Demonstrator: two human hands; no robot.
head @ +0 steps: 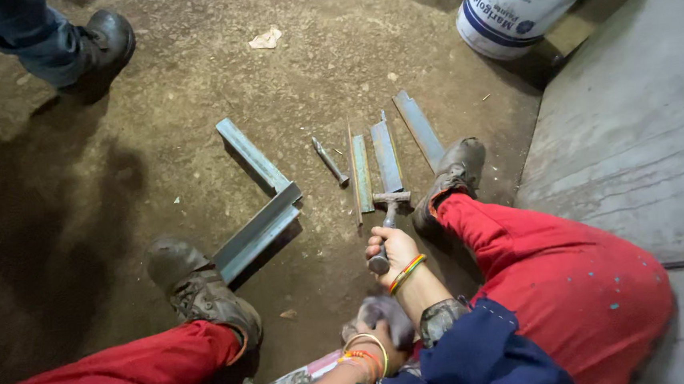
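My right hand clamped on short steel hammer, head resting at near end of grey flat metal strips at 12 o'clock. Left hand closed on dark rag. Grey angle-iron L-frame at 10 o'clock looks joined; strips lie loose, I judge unworked. Steel punch beside them. Dusty earthen floor; white plastic bucket at 1 o'clock; another person's boot at 10.
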